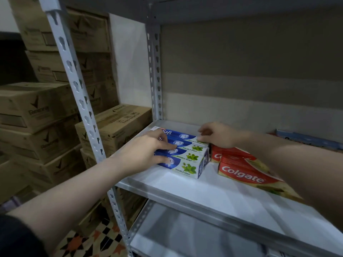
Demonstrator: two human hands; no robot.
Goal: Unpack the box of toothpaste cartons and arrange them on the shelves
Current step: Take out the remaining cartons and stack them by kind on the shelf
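Several blue and white Safi toothpaste cartons lie side by side at the left end of the white shelf. My left hand rests flat on their left ends, fingers straight. My right hand touches the right end of the rearmost carton, fingers bent over its edge. Red Colgate cartons lie stacked just right of the Safi row, partly hidden by my right forearm.
A blue carton lies at the far right back of the shelf. A lower shelf sits beneath. Slotted metal uprights frame the rack. Brown cardboard boxes are stacked to the left on a patterned floor.
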